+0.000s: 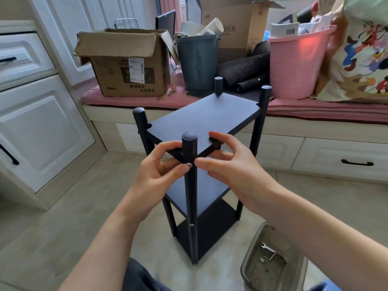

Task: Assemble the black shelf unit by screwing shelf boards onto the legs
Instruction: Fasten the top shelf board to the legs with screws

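The black shelf unit stands upright on the floor with three boards between its round legs. Its top board (206, 118) sits near the leg tops; the middle board (201, 194) and bottom board (212, 229) lie below. My left hand (161, 171) grips the top board's near corner beside the front leg (190, 185), thumb tip against the leg. My right hand (228, 162) pinches the same board's near edge, fingers on top, thumb beneath. A screw head (191, 225) shows lower on the front leg.
A clear plastic tray (252, 269) with a small wrench (267, 248), a hex key and washers lies on the floor at lower right. Behind the shelf a bench carries a cardboard box (128, 66), a grey bin (197, 61) and a pink bucket (294, 64). White cabinets (37, 122) line the left.
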Demonstrator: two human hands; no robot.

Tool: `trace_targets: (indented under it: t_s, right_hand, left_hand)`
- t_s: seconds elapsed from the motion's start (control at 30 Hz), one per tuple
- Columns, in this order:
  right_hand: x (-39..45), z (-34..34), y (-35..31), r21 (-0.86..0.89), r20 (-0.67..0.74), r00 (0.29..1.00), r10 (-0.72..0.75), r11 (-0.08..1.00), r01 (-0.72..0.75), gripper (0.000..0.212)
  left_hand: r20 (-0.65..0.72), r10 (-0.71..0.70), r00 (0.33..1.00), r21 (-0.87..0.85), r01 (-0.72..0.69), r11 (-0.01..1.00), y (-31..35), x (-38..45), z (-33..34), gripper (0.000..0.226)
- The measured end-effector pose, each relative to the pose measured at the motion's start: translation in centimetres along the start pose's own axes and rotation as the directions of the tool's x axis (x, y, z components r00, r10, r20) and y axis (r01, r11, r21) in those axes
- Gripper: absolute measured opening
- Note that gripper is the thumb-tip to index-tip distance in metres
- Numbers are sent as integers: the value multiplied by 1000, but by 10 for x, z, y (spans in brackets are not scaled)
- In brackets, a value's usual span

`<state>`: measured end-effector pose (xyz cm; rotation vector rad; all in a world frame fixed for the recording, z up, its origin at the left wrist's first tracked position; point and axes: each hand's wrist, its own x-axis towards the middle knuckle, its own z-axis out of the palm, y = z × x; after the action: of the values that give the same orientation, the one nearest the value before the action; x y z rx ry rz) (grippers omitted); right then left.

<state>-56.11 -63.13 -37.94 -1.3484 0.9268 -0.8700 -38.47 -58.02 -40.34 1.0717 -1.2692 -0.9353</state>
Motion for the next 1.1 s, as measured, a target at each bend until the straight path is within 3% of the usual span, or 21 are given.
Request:
trace_targets:
  t_s: [0.07,0.17,0.33,0.53,0.8,1.1]
  right_hand:
    - [3,-6,-4,128,30,997,68,989,-71,71]
    - [16,-15,-12,342,-36,992,124,934,-104,56]
    - [29,-24,-16,489,-122,978,167,868,-87,38]
    - [28,-17,-16,570,-76,981,178,815,-103,47]
    - [28,2,-13,704,-85,979,186,706,-72,47]
    - [16,-16,-10,678,-26,972,233,718,-154,37]
  left_hand:
    - [-19,4,1000,-4,-4,1000,-2,-2,-2,42]
    - [-18,24,1000,42,-23,999,-5,-3,1,39]
    - [-15,61,998,96,-60,994,-9,-3,7,34]
    - [-69,76,995,162,-64,985,-11,1,-7,38]
    - [-100,-45,994,97,54,994,-16,10,-28,38]
    - [-97,-76,992,6,77,997,-23,16,-40,41]
